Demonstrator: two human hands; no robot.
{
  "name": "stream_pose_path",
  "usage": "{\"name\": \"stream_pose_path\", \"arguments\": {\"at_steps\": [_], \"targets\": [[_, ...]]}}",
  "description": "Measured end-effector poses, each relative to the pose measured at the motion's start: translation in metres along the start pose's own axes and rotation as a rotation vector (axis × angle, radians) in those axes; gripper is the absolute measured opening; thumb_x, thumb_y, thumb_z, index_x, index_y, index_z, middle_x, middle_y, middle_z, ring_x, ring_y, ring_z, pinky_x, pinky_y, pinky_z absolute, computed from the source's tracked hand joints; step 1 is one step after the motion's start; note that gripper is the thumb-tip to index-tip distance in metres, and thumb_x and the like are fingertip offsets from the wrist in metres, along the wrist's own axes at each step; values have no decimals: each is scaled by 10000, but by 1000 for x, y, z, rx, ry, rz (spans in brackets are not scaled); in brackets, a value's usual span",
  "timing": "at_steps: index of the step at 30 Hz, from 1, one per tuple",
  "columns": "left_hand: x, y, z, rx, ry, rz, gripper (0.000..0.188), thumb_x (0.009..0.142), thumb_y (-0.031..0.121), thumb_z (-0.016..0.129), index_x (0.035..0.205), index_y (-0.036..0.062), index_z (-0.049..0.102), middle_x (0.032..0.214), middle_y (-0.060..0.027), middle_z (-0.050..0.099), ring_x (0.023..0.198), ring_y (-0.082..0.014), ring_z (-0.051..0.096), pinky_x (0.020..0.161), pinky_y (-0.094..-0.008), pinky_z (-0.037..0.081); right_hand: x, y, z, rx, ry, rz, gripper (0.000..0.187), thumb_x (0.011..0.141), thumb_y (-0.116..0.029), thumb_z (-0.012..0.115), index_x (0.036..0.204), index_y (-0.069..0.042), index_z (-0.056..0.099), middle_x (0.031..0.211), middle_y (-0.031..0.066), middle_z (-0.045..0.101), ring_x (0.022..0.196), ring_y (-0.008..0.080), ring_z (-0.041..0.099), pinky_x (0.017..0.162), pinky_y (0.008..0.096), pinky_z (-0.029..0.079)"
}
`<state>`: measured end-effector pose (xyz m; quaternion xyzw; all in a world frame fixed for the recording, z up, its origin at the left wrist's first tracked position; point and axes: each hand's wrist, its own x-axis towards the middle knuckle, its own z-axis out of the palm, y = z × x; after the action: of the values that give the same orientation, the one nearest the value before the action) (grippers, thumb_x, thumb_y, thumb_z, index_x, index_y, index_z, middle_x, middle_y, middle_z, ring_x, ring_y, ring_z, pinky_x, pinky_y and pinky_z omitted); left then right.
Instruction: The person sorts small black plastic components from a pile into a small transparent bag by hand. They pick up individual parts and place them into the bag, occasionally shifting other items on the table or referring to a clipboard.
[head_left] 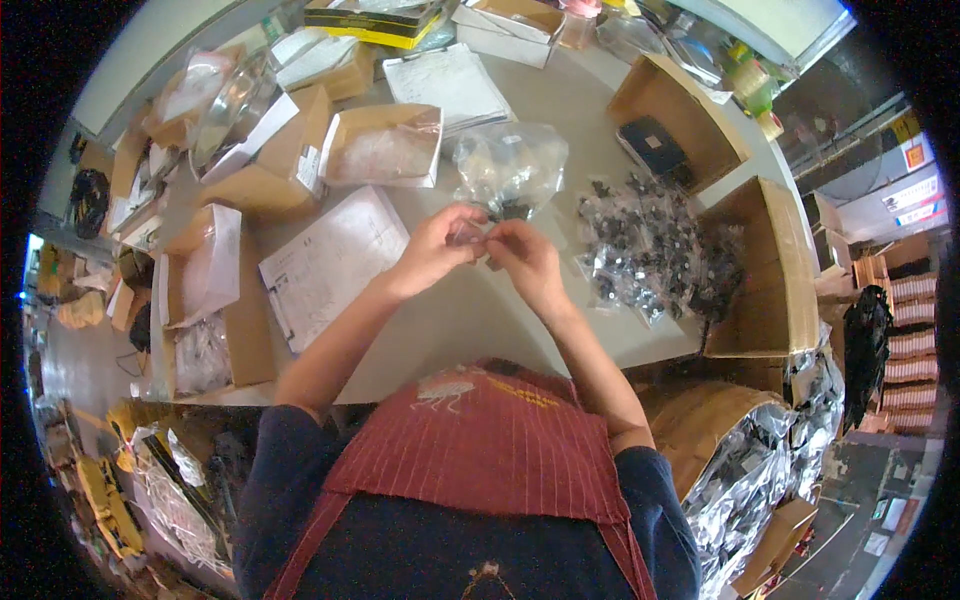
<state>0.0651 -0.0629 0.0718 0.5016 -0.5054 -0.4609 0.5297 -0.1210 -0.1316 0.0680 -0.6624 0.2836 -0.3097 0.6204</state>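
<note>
Over the table's middle, my left hand (440, 250) is closed on a small clear plastic bag (466, 233). My right hand (528, 262) meets it there, thumb and fingers pinched at the small bag's right edge. What the bag contains is too small to tell. Just beyond my fingers lies a larger clear plastic bag (510, 160) with some dark pieces at its near end. To the right of my right hand spreads a heap of small clear bags with black parts (640, 245).
An open cardboard box (765, 270) stands right of the heap, with another carton (690, 115) behind it. Papers (335, 260) lie left of my forearm. A shallow box of clear bags (385, 150) and several cartons (270, 165) crowd the left. Below right sits a carton with silvery bags (740, 490).
</note>
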Motion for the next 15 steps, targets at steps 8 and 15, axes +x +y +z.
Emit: {"name": "stream_pose_path", "arguments": {"at_steps": [8, 15], "targets": [[-38, -61, -23, 31, 222, -194, 182, 956, 121, 660, 1071, -16, 695, 877, -57, 697, 754, -122, 636, 663, -278, 527, 15, 68, -9, -537, -15, -157, 215, 890, -74, 636, 1097, -16, 650, 998, 160, 685, 899, 274, 701, 739, 390, 563], [-65, -83, -1, -43, 429, -179, 208, 952, 174, 652, 1065, 15, 726, 765, -12, 650, 670, -84, 572, 609, -242, 466, 85, 96, -17, -1082, 69, -293, 695, 879, -384, 687, 1388, 30, 455, 1445, 236, 449, 1383, 457, 349, 1156, 572, 252]]}}
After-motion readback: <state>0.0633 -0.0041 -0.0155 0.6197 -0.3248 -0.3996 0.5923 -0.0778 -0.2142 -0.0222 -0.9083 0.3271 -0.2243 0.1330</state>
